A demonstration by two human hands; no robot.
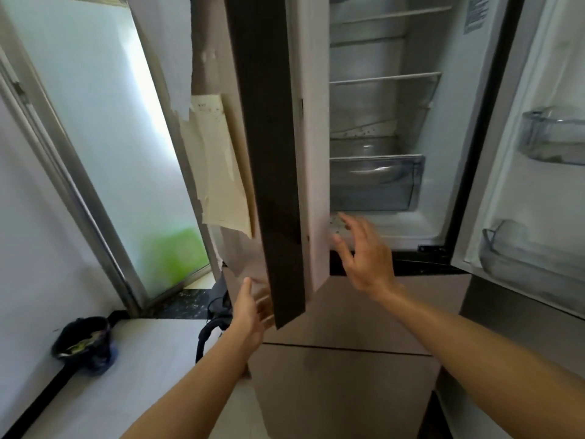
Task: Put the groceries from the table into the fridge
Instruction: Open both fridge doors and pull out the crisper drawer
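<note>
Fridge door edge [272, 172] glossy dark — crisper drawer [376, 185] clear plastic.

Both bare arms outstretched, left hand [251, 307] fingers spread, right hand [364, 253] open, empty

Home kitchen: open fridge [380, 122], frosted sliding door [104, 137], tiled floor [126, 359].
</note>
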